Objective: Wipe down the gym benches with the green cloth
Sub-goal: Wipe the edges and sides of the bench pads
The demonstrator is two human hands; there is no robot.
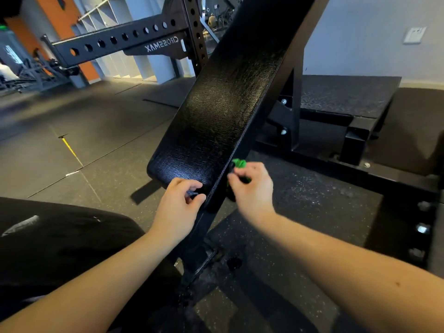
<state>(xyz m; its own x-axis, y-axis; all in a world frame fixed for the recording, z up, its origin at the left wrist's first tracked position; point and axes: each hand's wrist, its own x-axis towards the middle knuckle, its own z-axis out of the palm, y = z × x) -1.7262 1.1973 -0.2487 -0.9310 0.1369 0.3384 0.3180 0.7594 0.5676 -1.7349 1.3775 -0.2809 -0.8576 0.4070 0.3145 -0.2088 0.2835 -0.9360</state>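
Hands: two, left hand [177,203] and right hand [252,186]. Green cloth [239,163]: one. Black padded bench pad [216,111]: one. Rack beam [108,48] lettered CROSSMAX: one, ten round holes in row. Perforated upright [195,32]: one. Gusset bolts [283,101], bright: two. Frame bolts [422,228], blurred, at right: three. Wall plate [414,34]: one. Yellow floor mark [69,147]: one.

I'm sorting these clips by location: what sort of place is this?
Most likely a gym: a black padded bench runs up the frame, a holed steel rack beam marked CROSSMAX stands behind it, and speckled rubber flooring covers the ground.
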